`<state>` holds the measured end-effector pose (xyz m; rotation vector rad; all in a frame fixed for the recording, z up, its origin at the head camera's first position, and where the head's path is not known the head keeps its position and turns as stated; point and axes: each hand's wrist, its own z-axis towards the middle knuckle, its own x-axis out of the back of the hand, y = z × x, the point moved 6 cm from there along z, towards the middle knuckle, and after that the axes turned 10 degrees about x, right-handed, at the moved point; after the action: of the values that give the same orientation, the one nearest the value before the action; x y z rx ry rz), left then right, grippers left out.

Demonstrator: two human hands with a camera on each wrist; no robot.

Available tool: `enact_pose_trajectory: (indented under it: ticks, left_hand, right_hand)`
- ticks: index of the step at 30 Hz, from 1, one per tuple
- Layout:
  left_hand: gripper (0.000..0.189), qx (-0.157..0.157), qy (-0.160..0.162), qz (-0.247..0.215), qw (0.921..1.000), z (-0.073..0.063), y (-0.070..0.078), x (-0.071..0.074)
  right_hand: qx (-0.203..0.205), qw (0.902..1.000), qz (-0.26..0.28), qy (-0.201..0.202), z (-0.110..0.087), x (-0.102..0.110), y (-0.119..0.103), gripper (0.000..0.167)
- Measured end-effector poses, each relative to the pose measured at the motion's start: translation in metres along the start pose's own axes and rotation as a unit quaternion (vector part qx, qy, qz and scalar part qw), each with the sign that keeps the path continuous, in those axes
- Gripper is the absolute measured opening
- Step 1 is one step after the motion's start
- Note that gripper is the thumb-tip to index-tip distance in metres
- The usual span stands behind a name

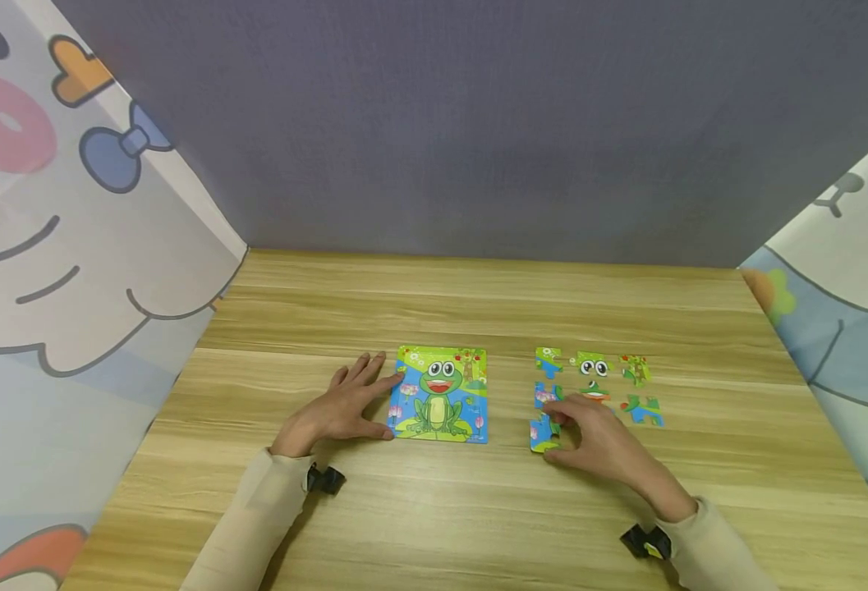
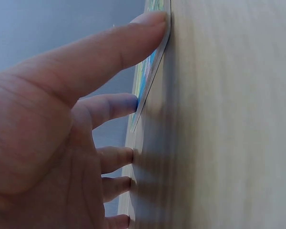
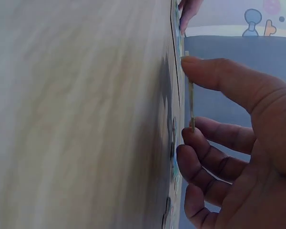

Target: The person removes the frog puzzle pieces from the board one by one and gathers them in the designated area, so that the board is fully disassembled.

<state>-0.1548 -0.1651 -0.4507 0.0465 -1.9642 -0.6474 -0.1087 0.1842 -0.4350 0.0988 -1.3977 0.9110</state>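
Observation:
A square frog puzzle board (image 1: 437, 402) lies on the wooden table. My left hand (image 1: 345, 404) is at its left side, fingers spread, with thumb and index finger touching the edge; the left wrist view shows the thumb (image 2: 148, 28) on the board's rim. Over to the right, my right hand (image 1: 599, 439) pinches a blue-and-green puzzle piece (image 1: 542, 432) between thumb and fingers. Seen edge-on in the right wrist view, this puzzle piece (image 3: 191, 102) is held off the table. The other right-hand fingers are curled.
Several loose pieces lie right of the board: a green-and-blue corner piece (image 1: 548, 361), a frog-eyes piece (image 1: 594, 364), a tree piece (image 1: 636, 368), a blue piece (image 1: 645, 410) and a flower piece (image 1: 546, 395). A grey panel (image 1: 463, 131) stands behind the table (image 1: 404, 509).

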Motion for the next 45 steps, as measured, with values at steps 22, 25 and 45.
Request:
enact_pose_trajectory:
  ticks: [22, 25, 45]
  left_hand:
    - [0.089, -0.007, 0.004, 0.007, 0.9999, 0.0, 0.001, 0.0]
    - [0.089, -0.007, 0.004, 0.006, 1.0, 0.0, 0.001, 0.0]
    - [0.089, -0.004, 0.003, 0.008, 1.0, 0.0, 0.0, -0.001]
  right_hand:
    - [-0.023, 0.9987, -0.002, -0.045, -0.009, -0.002, 0.011, 0.056]
    - [-0.021, 0.9988, 0.0, -0.045, -0.009, -0.002, 0.012, 0.057]
    - [-0.02, 0.9983, -0.014, -0.053, -0.009, -0.004, 0.012, 0.057]
